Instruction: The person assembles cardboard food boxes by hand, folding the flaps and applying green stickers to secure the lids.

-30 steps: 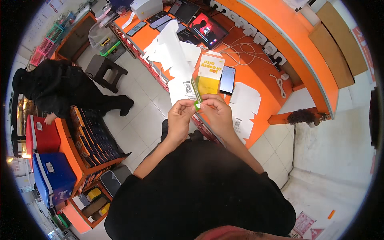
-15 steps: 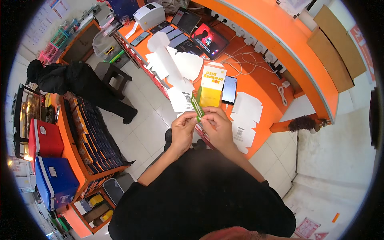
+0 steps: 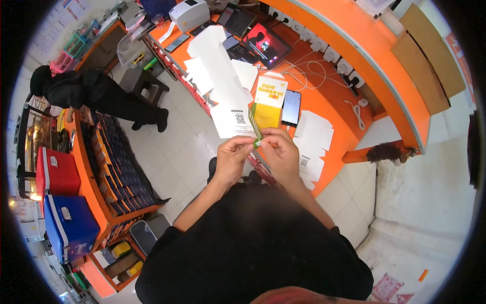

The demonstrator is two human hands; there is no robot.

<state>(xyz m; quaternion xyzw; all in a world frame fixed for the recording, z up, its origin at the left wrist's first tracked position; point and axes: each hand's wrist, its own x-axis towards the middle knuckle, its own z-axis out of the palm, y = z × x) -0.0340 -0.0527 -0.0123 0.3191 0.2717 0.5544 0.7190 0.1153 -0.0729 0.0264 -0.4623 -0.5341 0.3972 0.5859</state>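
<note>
Between my fingertips, over the near edge of the orange table (image 3: 349,131), I hold a narrow green strip (image 3: 254,120) with a pale checked pattern. My left hand (image 3: 232,161) pinches its near end, and my right hand (image 3: 281,158) grips the same end from the other side. A white die-cut cardboard blank (image 3: 217,71) with a printed square code stretches away beside the strip. Whether the two are one piece I cannot tell. Just beyond my right hand lies a yellow and white carton (image 3: 268,112), with a lit phone (image 3: 291,107) next to it.
More flat white blanks (image 3: 314,133) lie at the table's right. A tablet (image 3: 266,46), white cables (image 3: 309,76) and a label printer (image 3: 188,14) stand farther back. Another person in black (image 3: 96,91) is at the left, near a stool (image 3: 144,81) and coolers (image 3: 58,169).
The green strip has turned and looks narrower. The white blank beside it has risen and covers more of the devices behind. The person at the left has shifted stance.
</note>
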